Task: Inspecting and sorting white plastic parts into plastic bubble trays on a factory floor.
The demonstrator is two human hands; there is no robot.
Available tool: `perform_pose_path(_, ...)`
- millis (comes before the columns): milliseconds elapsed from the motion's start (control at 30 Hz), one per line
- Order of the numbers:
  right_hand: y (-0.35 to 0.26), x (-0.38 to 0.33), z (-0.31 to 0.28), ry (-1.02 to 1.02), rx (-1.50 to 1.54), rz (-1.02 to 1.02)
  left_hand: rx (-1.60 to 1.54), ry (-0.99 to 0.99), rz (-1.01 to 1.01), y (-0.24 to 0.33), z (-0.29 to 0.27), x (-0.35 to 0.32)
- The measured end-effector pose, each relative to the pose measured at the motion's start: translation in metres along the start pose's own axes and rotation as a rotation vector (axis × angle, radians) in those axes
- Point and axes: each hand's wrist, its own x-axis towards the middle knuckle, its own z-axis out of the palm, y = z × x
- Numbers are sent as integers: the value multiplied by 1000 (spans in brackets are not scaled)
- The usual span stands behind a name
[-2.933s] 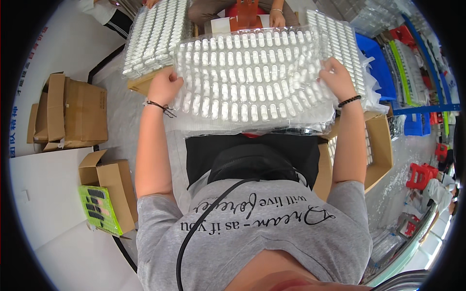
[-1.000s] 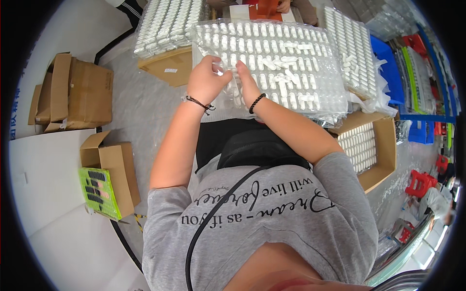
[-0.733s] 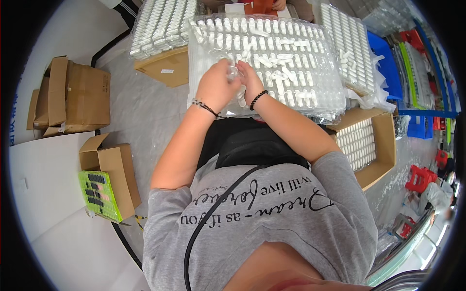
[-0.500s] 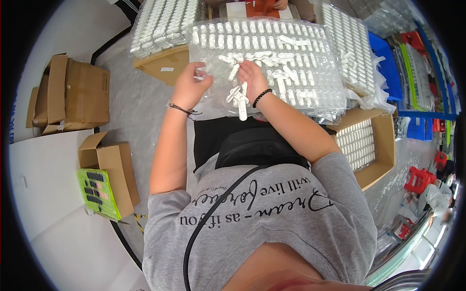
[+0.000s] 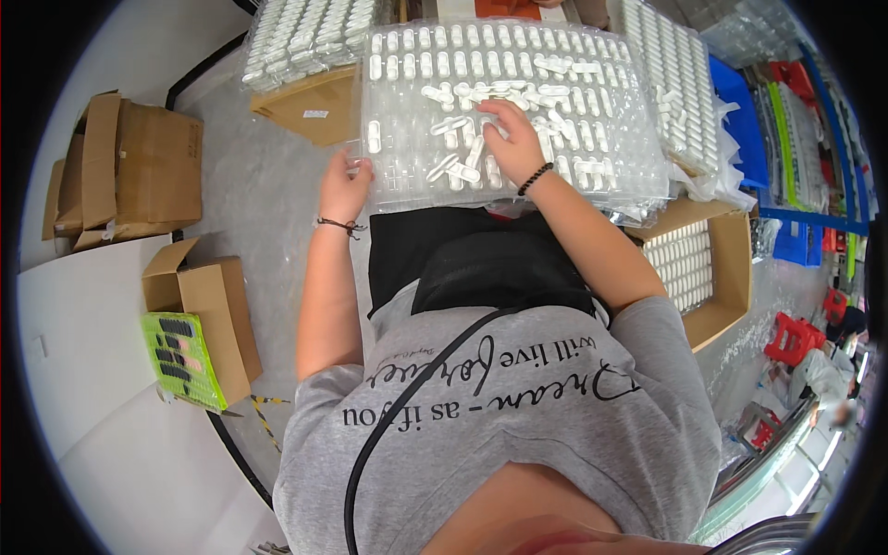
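Head view looks straight down on a person in a grey printed shirt bent over a clear plastic tray (image 5: 610,157) with rows of small pockets, most of them filled with small white oblong parts. The tray lies flat on the worktop right in front of the person, on top of more clear trays whose edges show beneath it at the right. The left hand (image 5: 344,185) rests at the tray's near left corner, its fingers curled on the rim and pinching the edge; a dark cord bracelet sits on that wrist. The right hand (image 5: 511,141) lies palm down near the middle of the tray, fingers spread over a scatter of loose white parts (image 5: 458,162) that lie crosswise on the pockets rather than seated in them; whether it grips any of them I cannot tell. A beaded bracelet circles the right wrist. Beyond the tray's far left corner stands another filled tray (image 5: 301,32), and a further one (image 5: 680,74) lies to the right. A brown carton (image 5: 717,277) at the right holds more rows of white parts. On the floor at the left sit 2 open cardboard boxes (image 5: 139,171), the nearer with a green card (image 5: 180,361) beside it.
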Motion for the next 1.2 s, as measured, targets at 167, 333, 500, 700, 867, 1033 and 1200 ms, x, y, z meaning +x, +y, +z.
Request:
perform_pose_path(167, -19, -17, -22, -194, -235, -271, -112, -31, -154, 27, -7, -1)
perform_pose_path(333, -42, -10, 12, -412, -371, -337, -359, -138, -268, 42, -17, -3)
perform_pose_path(500, -60, 24, 68, -440, -409, -129, -722, -349, -287, 41, -14, -3)
perform_pose_path(700, -53, 41, 87, -339, -19, 83, -367, -369, -25, 68, -8, 2)
perform_pose_path(867, -51, 51, 72, -311, 360, 166, -326, -446, 69, 82, -6, 20)
perform_pose_path(1033, -46, 55, 57, -304, 481, 256, -415, -540, 25, 82, -1, 32)
perform_pose_path(1200, -24, 53, 54, -197, 430, 215, -512, -519, -14, 82, 1, 27)
